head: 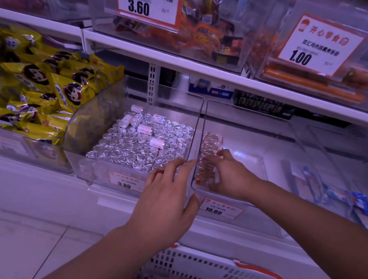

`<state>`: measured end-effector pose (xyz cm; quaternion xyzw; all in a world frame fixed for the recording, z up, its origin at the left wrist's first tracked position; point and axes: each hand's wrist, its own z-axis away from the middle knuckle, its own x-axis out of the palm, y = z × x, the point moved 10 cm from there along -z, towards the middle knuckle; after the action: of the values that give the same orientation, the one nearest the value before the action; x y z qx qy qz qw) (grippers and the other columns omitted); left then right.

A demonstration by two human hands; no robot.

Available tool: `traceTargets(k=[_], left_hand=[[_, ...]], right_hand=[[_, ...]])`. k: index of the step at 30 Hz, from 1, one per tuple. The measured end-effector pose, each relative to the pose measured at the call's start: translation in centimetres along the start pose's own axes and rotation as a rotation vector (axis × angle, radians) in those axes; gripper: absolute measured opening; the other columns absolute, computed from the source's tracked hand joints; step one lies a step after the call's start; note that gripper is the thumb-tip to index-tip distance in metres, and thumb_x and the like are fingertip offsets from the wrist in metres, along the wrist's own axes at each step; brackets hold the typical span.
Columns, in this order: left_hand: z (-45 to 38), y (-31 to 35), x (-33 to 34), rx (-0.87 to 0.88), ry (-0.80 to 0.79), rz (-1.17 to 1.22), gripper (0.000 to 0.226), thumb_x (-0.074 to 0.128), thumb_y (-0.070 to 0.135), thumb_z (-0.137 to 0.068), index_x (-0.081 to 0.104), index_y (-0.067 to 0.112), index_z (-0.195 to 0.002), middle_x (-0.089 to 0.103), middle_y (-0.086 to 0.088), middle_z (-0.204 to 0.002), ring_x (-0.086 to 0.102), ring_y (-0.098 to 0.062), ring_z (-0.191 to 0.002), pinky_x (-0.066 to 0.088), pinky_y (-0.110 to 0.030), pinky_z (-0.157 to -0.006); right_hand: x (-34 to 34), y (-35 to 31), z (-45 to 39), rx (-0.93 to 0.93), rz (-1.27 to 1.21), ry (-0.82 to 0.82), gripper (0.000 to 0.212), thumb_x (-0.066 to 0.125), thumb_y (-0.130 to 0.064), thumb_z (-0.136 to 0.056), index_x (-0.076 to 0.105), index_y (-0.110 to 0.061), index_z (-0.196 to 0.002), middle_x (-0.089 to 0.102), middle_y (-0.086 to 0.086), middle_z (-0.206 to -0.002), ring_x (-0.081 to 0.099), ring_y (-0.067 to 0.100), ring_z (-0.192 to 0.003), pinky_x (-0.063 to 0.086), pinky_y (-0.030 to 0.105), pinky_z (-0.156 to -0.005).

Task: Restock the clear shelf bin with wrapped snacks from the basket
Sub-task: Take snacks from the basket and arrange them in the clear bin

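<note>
Two hands logged: my left hand (168,196) spread, gripping the clear bin (241,145) wall; my right hand (227,172) inside, fingers on wrapped snacks (209,146). Basket (210,274) below both.

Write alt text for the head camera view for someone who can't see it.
The right hand arranges a row of wrapped snacks inside a clear shelf bin, while the left hand steadies its left wall. A white basket sits below.
</note>
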<state>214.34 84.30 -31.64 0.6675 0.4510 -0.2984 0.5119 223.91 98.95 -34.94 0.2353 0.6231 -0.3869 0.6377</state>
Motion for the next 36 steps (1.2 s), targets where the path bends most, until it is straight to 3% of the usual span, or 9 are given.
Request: traceTargets(k=[2,10,17,25,28,30,32,34,36], left_hand=[[0.1,0.0,0.0,0.002,0.002,0.000,0.066,0.030,0.048,-0.088,0.029,0.025,-0.149,0.036,0.001,-0.148,0.041,-0.021,-0.129,0.030,-0.037,-0.110],[0.1,0.3,-0.2,-0.002,0.007,0.015,0.066,0.029,0.048,-0.086,0.032,0.025,-0.148,0.038,0.001,-0.147,0.041,-0.021,-0.126,0.030,-0.037,-0.108],[0.1,0.1,-0.2,-0.010,-0.011,0.023,0.067,0.028,0.049,-0.086,0.030,0.025,-0.149,0.036,0.001,-0.148,0.043,-0.023,-0.128,0.031,-0.040,-0.110],[0.2,0.1,-0.5,0.019,-0.002,0.061,0.064,0.035,0.046,-0.090,0.028,0.025,-0.150,0.033,0.000,-0.149,0.042,-0.025,-0.129,0.032,-0.042,-0.109],[0.5,1.1,-2.2,0.058,0.093,0.100,0.059,0.048,0.032,-0.091,0.036,0.018,-0.147,0.037,-0.006,-0.148,0.042,-0.029,-0.132,0.034,-0.043,-0.108],[1.2,2.2,-3.6,0.129,0.226,0.127,0.052,0.053,0.022,-0.088,0.047,0.012,-0.139,0.045,-0.009,-0.142,0.045,-0.031,-0.129,0.036,-0.044,-0.105],[2.5,3.6,-3.6,0.248,0.292,0.178,0.044,0.054,0.014,-0.085,0.056,0.011,-0.129,0.053,-0.008,-0.131,0.051,-0.030,-0.121,0.039,-0.041,-0.099],[4.3,4.5,-0.8,0.354,0.209,0.217,0.035,0.052,0.011,-0.086,0.062,0.012,-0.119,0.060,-0.006,-0.118,0.057,-0.029,-0.107,0.042,-0.039,-0.091],[6.7,4.1,4.7,0.379,-0.010,0.185,0.027,0.052,0.015,-0.087,0.066,0.015,-0.110,0.065,-0.004,-0.108,0.061,-0.029,-0.097,0.046,-0.039,-0.087]], right_hand=[[0.3,-0.6,0.1,-0.036,0.095,-0.020,0.069,0.075,-0.039,-0.077,0.047,-0.025,-0.138,0.038,0.009,-0.134,0.061,0.036,-0.106,0.052,0.042,-0.092],[-0.1,-0.7,-0.8,-0.032,0.081,0.037,0.038,0.064,-0.032,-0.085,0.060,-0.014,-0.118,0.047,0.015,-0.126,0.059,0.034,-0.107,0.049,0.038,-0.093],[-0.2,-0.2,-0.5,0.013,0.176,0.037,0.054,0.064,-0.052,-0.085,0.053,-0.019,-0.126,0.044,0.009,-0.129,0.061,0.035,-0.104,0.054,0.043,-0.084],[-2.0,0.3,0.3,0.030,0.161,0.078,0.063,0.068,-0.050,-0.083,0.049,-0.022,-0.135,0.044,0.008,-0.130,0.061,0.031,-0.104,0.052,0.037,-0.084],[-6.2,0.4,3.4,0.015,-0.071,0.349,0.043,0.067,-0.034,-0.087,0.060,-0.019,-0.127,0.055,0.009,-0.121,0.063,0.027,-0.099,0.051,0.035,-0.089],[-9.2,0.2,8.9,-0.077,-0.282,0.725,0.023,0.062,-0.020,-0.089,0.068,-0.018,-0.112,0.062,0.003,-0.103,0.064,0.015,-0.083,0.052,0.028,-0.080],[-7.4,0.0,14.7,-0.140,-0.445,0.891,0.017,0.055,-0.015,-0.092,0.069,-0.019,-0.101,0.061,-0.009,-0.088,0.059,0.004,-0.073,0.045,0.015,-0.072],[-0.3,-0.6,17.5,-0.101,-0.505,0.703,0.016,0.053,-0.016,-0.091,0.068,-0.020,-0.097,0.060,-0.019,-0.082,0.057,-0.002,-0.070,0.041,0.010,-0.070],[11.2,-0.6,18.6,-0.012,-0.440,0.240,0.013,0.056,-0.019,-0.088,0.067,-0.021,-0.096,0.060,-0.017,-0.078,0.054,-0.003,-0.068,0.041,0.016,-0.068]])
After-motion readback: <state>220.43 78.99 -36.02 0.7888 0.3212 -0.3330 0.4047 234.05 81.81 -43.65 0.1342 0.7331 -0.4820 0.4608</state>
